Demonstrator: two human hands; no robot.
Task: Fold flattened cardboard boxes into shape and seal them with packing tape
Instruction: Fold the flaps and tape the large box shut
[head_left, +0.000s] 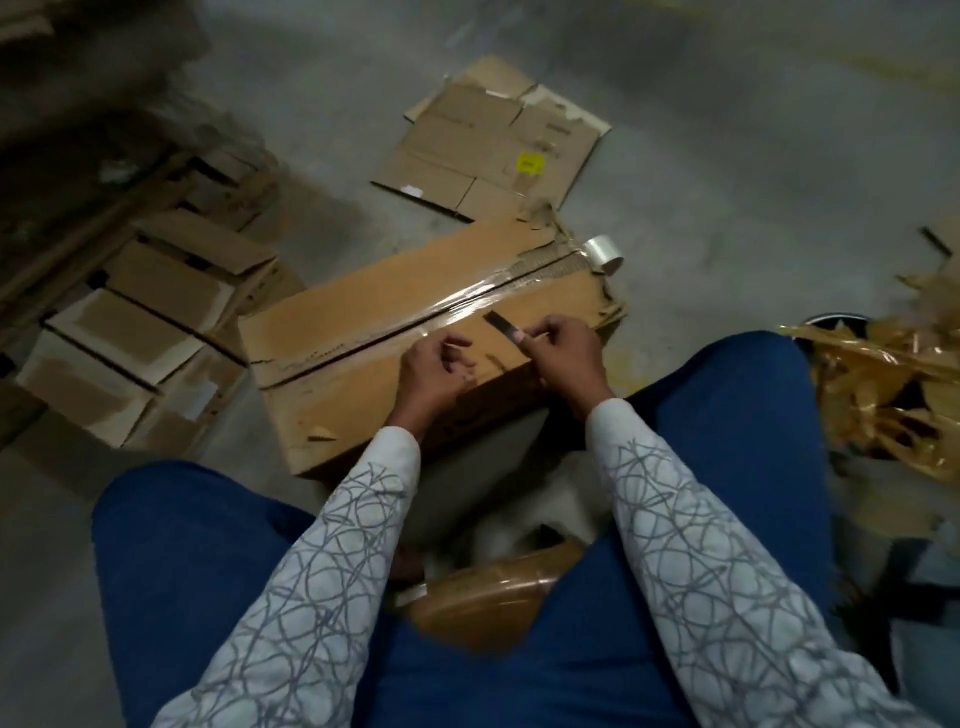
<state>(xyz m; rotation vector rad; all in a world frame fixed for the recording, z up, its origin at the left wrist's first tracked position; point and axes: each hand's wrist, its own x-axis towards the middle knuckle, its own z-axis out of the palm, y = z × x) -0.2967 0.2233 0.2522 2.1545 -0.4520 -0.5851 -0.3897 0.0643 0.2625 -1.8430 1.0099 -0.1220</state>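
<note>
A long brown cardboard box (395, 322) lies on the floor in front of my knees, its top flaps closed. A strip of clear tape (467, 301) runs along its seam to a clear tape roll (604, 253) at the box's far right end. My right hand (563, 358) pinches a small dark blade (501, 323) over the box top. My left hand (434, 371) hovers beside it over the box with fingers curled, pinching the tape's near end as far as I can tell.
A flattened box (493, 150) with a yellow label lies on the concrete floor beyond. A stack of flattened boxes (145, 322) sits at the left. A bin of crumpled tape and cardboard scraps (893, 384) stands at the right. A brown stool seat (493, 597) shows between my legs.
</note>
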